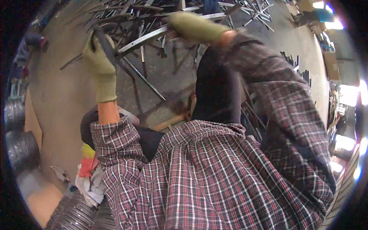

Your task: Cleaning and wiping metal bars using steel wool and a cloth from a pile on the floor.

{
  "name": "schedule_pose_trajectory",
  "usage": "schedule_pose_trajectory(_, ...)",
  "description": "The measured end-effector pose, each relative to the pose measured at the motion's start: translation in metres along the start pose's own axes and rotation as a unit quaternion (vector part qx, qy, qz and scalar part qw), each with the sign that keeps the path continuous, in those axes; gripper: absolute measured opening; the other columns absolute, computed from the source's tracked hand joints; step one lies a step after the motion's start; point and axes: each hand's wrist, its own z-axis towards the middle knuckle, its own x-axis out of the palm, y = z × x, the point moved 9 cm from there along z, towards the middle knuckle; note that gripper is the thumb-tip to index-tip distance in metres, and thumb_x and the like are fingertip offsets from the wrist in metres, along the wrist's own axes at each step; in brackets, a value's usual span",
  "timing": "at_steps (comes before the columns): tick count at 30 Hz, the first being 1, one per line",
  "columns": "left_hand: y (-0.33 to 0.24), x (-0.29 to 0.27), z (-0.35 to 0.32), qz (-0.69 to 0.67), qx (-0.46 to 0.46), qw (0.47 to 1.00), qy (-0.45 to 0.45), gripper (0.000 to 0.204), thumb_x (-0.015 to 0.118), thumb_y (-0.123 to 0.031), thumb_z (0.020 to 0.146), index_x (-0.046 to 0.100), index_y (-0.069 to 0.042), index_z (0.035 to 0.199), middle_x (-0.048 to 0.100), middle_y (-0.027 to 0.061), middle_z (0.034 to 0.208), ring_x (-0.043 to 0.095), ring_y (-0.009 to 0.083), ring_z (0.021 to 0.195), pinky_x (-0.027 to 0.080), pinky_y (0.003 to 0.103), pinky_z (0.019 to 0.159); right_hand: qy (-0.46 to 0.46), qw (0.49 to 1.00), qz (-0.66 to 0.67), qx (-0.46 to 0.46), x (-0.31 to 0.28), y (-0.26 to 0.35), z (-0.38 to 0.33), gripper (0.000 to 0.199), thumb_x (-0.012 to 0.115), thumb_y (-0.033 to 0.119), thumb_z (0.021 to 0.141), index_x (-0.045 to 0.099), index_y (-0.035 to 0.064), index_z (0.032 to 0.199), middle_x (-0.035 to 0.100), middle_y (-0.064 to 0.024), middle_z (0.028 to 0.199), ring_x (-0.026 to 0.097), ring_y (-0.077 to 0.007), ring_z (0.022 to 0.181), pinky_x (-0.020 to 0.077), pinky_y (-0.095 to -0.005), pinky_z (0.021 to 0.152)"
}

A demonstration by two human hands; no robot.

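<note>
My left hand [100, 63], in a yellow-green knit glove, is closed round a dark, elongated piece [104, 43] whose exact kind I cannot make out. Just right of it begins a shiny square metal tube [143, 39], slanting up toward the far right. My right hand [197, 28], gloved alike, is smeared by motion and covers part of that tube. Whether its fingers grip the tube cannot be told. Beneath, a thin metal rod [145, 79] slopes down toward my knees.
A tangled heap of metal tubes and offcuts [147, 17] covers the floor ahead. Near my legs lies a wooden frame [172, 121]. Black ribbed coils [23, 151] and pale and red rags [91, 176] are at left. More dark bars [297, 65] stand at right.
</note>
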Motion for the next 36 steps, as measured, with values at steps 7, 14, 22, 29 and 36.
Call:
schedule_pose_trajectory(7,0.025,0.001,0.017,-0.088,0.052,0.994,-0.031,0.024,0.043,-0.007,0.098,0.060,0.008,0.104,0.063,0.0084,0.089,0.058,0.0108,0.076,0.050,0.025,0.064,-0.133,0.938,-0.316,-0.052,-0.039,-0.083,-0.032,0.020,0.063,0.006,0.078,0.063,0.0018,0.098,0.064,-0.0154,0.093,0.066,-0.0331,0.087,0.0537,-0.0416,0.076)
schedule_pose_trajectory(14,0.070,-0.018,0.011,-0.128,-0.003,0.988,-0.082,0.025,0.047,-0.007,0.095,0.060,0.011,0.106,0.065,0.0133,0.101,0.060,0.0179,0.084,0.051,0.031,0.074,-0.189,0.930,-0.200,-0.243,0.025,0.115,0.012,0.032,0.064,0.003,0.071,0.061,0.0045,0.102,0.061,-0.0141,0.099,0.063,-0.0334,0.092,0.0540,-0.0414,0.076)
schedule_pose_trajectory(22,-0.011,0.010,-0.005,0.174,0.200,0.962,-0.068,0.027,0.049,-0.012,0.097,0.061,0.009,0.108,0.068,0.0136,0.089,0.064,0.0219,0.079,0.051,0.032,0.075,-0.160,0.853,-0.493,-0.058,-0.028,-0.136,-0.034,0.024,0.063,0.027,0.074,0.068,0.0047,0.080,0.065,-0.0100,0.089,0.065,-0.0229,0.077,0.0515,-0.0363,0.066)
schedule_pose_trajectory(29,0.014,-0.012,-0.005,0.108,0.166,0.971,-0.134,0.023,0.048,-0.008,0.096,0.062,0.007,0.107,0.067,0.0106,0.085,0.062,0.0174,0.073,0.051,0.030,0.066,-0.289,0.907,-0.175,-0.250,0.035,0.171,0.020,0.018,0.063,0.010,0.075,0.065,0.0046,0.092,0.064,-0.0128,0.090,0.066,-0.0331,0.081,0.0539,-0.0401,0.070)
schedule_pose_trajectory(36,0.056,-0.002,0.017,-0.108,0.068,0.992,0.024,0.026,0.043,-0.016,0.101,0.062,0.002,0.103,0.065,0.0066,0.086,0.058,0.0137,0.075,0.046,0.027,0.069,-0.211,0.954,-0.153,-0.149,-0.032,-0.041,-0.031,0.029,0.065,0.010,0.078,0.061,0.0027,0.106,0.062,-0.0195,0.097,0.061,-0.0374,0.092,0.0492,-0.0466,0.077)
